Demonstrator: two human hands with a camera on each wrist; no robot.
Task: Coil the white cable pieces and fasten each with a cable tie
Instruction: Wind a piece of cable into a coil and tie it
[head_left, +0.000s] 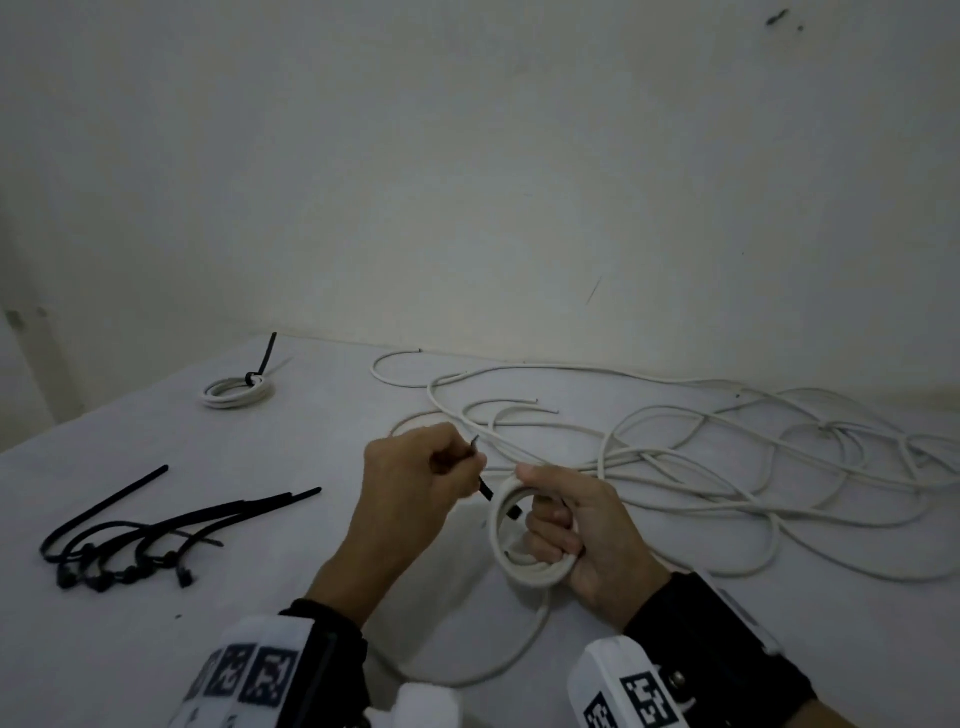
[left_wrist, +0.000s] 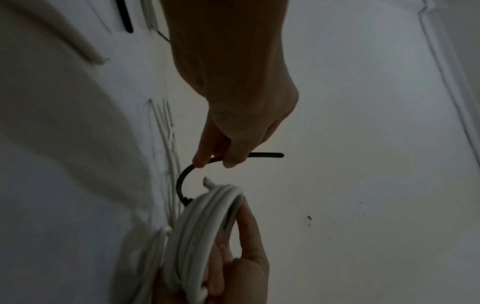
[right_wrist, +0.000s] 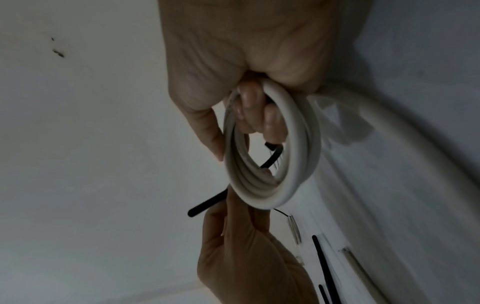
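On the white bench (head_left: 156, 649), spare black plastic cable ties (head_left: 135, 540) lie far left; behind them sits one small white cable coil already tied (head_left: 236, 392). The left hand (head_left: 410, 488) pinches a black tie strap (left_wrist: 207, 162) threaded through the round white coil (head_left: 524, 566) that the right hand (head_left: 587, 540) grips, fingers curled through it. Loose white cable (head_left: 727, 467) remains sprawled at right, so I judge most work is left.

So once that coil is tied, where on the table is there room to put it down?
Bare table lies between the tied coil, the spare cable ties and the left hand. Right of the right hand, loose white cable crowds the surface.
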